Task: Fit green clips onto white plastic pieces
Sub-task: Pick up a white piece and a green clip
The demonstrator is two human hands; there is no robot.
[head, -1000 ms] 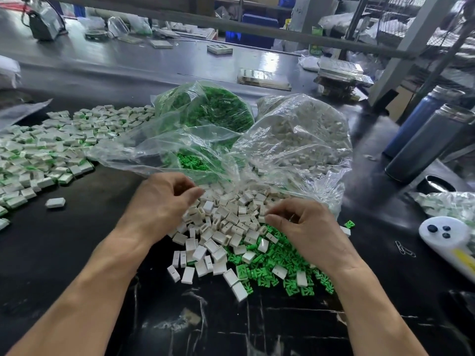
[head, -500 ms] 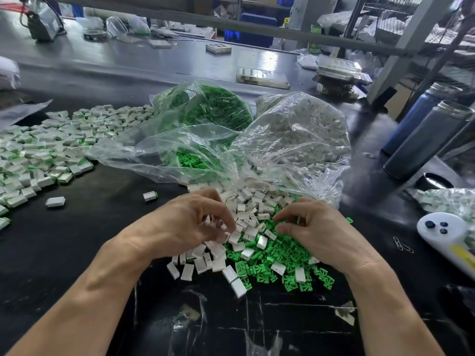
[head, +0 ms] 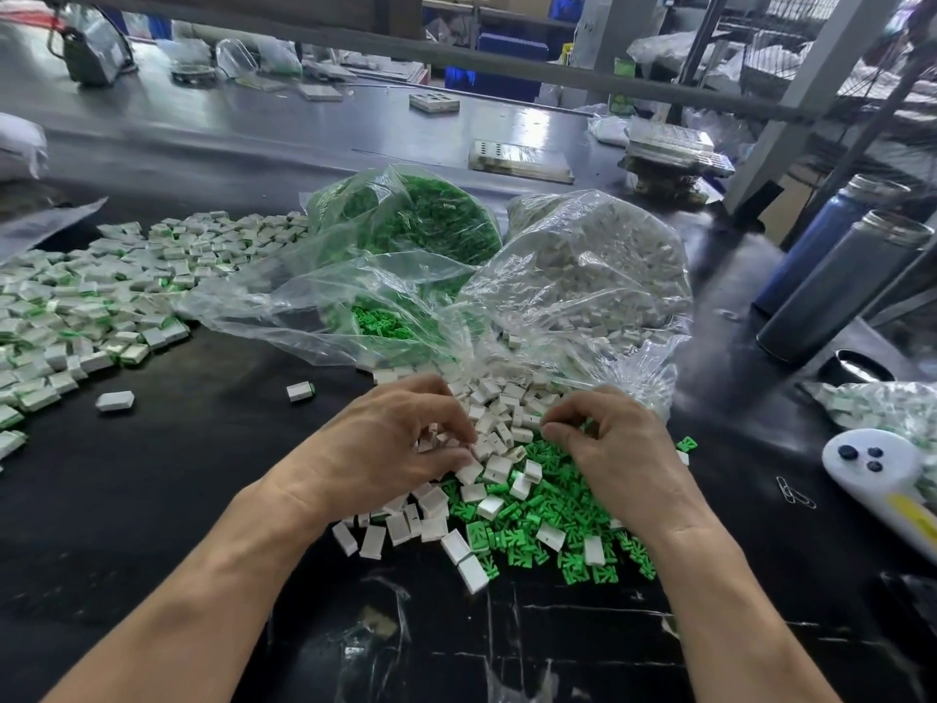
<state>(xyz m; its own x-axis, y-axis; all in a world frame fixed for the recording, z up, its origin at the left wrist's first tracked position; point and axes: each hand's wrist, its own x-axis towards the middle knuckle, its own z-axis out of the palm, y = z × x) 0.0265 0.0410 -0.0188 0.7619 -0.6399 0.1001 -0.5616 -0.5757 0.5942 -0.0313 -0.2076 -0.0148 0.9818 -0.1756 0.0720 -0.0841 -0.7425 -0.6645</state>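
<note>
Both hands now lower over near heap than second ago. Left hand (head: 400,449) curls fingers into small white rectangular plastic pieces (head: 499,431); right hand (head: 616,449) pinches among flat glossy green clips (head: 537,525). Actual grip contents: cannot tell. Fresh pair likely being picked. Finished green-edged blocks (head: 91,307) heaped far left; crinkled clear bags (head: 583,276) behind.
</note>
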